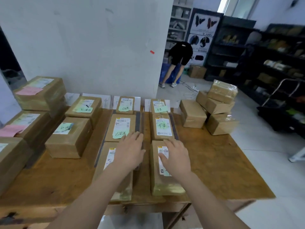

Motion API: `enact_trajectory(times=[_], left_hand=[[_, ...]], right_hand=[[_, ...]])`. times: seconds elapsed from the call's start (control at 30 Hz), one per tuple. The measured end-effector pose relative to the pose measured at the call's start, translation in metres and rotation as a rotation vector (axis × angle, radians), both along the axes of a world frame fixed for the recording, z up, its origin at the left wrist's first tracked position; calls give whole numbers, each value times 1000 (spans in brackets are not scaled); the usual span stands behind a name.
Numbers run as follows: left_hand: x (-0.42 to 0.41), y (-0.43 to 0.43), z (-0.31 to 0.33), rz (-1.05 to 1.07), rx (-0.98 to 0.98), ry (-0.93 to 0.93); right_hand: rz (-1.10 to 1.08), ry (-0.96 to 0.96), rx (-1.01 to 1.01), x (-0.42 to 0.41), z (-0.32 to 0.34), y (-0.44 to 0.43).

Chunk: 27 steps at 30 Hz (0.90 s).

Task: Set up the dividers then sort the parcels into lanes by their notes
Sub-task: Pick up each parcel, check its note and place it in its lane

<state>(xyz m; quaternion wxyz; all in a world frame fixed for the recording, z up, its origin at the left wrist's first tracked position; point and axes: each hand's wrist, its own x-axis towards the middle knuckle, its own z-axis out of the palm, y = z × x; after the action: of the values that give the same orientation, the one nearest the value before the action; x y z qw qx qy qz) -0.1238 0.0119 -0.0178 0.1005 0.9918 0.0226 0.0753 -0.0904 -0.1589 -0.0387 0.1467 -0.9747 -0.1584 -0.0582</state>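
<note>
Wooden tabletop [214,162] carries brown taped parcels [71,141] with white labels [123,123] and green notes [120,134], in lanes split by dark divider strips [138,121]. The left grip [128,151] lies flat, released, on the near middle-lane parcel [102,164]. The right grip [176,157], fingers spread and released, rests on the neighbouring parcel [155,172], over its label.

A wooden table [214,162] carries brown parcels [71,138] in lanes between dark dividers [137,120].

We held both bare forearms [92,192] stretched forward, side by side. Our left hand [128,152] lay palm down, fingers straight and close together; our right hand [177,158] lay palm down too, fingers slightly spread.
</note>
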Motion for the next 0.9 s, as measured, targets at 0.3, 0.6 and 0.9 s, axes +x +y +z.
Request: enact_trajectory(times=[0.3,0.6,0.9], left_hand=[[56,-95,18,-102,50,-61],[102,-194,29,-117,55,-76],[158,-256,36,-174,78,-78]], right_hand=[[-85,-37,-74,47,27,-99],[-46,-19,-80,92,46,-199],[-101,-2,-85,144,55,-261]])
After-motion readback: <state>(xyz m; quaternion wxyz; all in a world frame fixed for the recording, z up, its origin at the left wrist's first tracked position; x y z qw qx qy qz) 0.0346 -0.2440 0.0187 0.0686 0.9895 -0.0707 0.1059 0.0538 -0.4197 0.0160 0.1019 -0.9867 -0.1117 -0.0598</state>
